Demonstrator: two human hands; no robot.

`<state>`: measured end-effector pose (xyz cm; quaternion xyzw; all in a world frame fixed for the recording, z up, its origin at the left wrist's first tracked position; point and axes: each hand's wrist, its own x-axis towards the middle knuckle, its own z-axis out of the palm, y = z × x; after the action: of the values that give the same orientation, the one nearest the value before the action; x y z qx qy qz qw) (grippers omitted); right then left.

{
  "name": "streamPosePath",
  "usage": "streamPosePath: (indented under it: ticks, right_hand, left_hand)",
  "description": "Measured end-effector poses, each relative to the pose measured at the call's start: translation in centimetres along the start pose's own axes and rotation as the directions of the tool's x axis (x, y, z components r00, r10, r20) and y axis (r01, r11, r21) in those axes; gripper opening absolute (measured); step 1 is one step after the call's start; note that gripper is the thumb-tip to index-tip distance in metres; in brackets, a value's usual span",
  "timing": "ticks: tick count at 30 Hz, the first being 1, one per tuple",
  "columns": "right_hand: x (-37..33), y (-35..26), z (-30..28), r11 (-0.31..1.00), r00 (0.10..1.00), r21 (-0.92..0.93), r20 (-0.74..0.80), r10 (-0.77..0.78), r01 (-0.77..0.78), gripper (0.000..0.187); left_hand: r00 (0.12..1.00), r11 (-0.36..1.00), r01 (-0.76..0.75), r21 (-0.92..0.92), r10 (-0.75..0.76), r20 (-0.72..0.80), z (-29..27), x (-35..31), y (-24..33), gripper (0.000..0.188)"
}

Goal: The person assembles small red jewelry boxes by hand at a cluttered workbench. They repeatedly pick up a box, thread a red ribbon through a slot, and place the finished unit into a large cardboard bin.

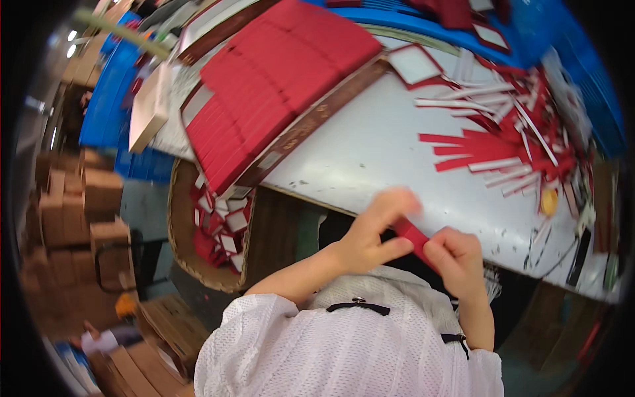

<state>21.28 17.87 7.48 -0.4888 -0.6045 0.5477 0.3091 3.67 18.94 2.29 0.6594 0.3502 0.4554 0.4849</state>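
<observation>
Just above the table's front edge, a small folded red piece [411,235] spans my two hands; its exact kind does not show. My left hand [377,231] has one end between thumb and fingers, the fingertips smeared by motion. At the other end, my right hand [458,259] pinches it, with thumb and curled fingers pressed together. Several loose red and white strips [493,149] lie heaped on the right of the table [350,155]. On the left stands a tray packed with rows of red pieces [284,73].
A carton [173,228] of red and white square pieces sits below the table's left edge. Blue crates [99,119] stand at left, a blue bin [582,59] at far right. Stacked brown boxes [66,218] fill the left side. A red-edged white square [415,65] lies beside the tray.
</observation>
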Motion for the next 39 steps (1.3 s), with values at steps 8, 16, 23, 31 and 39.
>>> streamPosePath:
  ticks: [8,16,23,31,39]
  right_hand:
    - [3.7,1.2,2.7,0.979,0.999,0.197,-0.027,-0.043,0.047,0.019]
    - [5.2,5.0,4.0,0.994,0.995,0.078,-0.052,0.080,-0.075,0.012]
    - [5.3,6.2,4.0,0.994,0.985,0.060,-0.138,0.103,-0.096,0.011]
    - [5.3,6.3,4.4,0.993,0.983,-0.017,-0.146,0.115,-0.118,0.010]
    - [5.4,6.9,4.8,0.995,0.987,-0.071,-0.152,0.061,-0.073,0.009]
  left_hand:
    - [0.955,0.995,0.007,-0.103,-0.037,-0.295,-11.5,-6.8,5.1,0.016]
    - [0.549,0.987,-0.152,0.050,0.126,-0.826,-36.6,-5.2,5.2,0.021]
    - [0.815,0.830,0.326,0.452,-0.005,-0.580,-39.5,-2.1,1.3,0.032]
    - [0.878,0.841,0.419,0.341,-0.281,-0.388,-39.1,-4.0,-0.6,0.023]
    - [0.765,0.668,0.548,0.503,-0.158,-0.624,-35.3,-6.5,6.6,0.035]
